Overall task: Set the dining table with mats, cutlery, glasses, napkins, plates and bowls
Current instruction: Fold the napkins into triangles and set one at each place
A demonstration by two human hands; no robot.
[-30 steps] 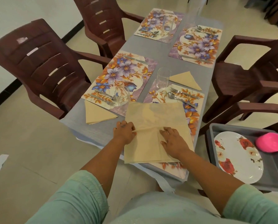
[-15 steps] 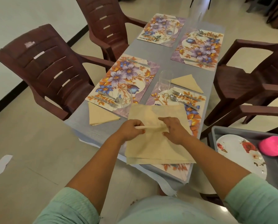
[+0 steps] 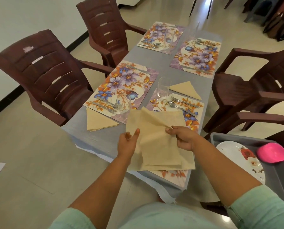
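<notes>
A beige napkin (image 3: 156, 138) is lifted off a flat stack of napkins (image 3: 188, 164) lying over the near right floral mat (image 3: 192, 121). My right hand (image 3: 183, 138) pinches the lifted napkin's right edge. At the napkin's left edge, my left hand (image 3: 127, 143) has its thumb straight against the sheet and does not visibly grip anything. Two folded triangle napkins lie on the table: the left triangle napkin (image 3: 98, 121) and the right triangle napkin (image 3: 185, 90). A glass (image 3: 163, 86), a fork and a spoon (image 3: 179, 103) sit on the near right mat.
The grey table (image 3: 138, 53) carries floral mats with cutlery, and another glass (image 3: 124, 104) stands on the near left mat. A grey tub (image 3: 237, 136) at my right holds a flowered plate (image 3: 233, 151) and a pink bowl (image 3: 271, 152). Brown plastic chairs (image 3: 44, 76) line both sides.
The top napkin has come up off the stack, raised by my right hand. My left hand has slid to the napkin's left edge and loosened its pinch.
</notes>
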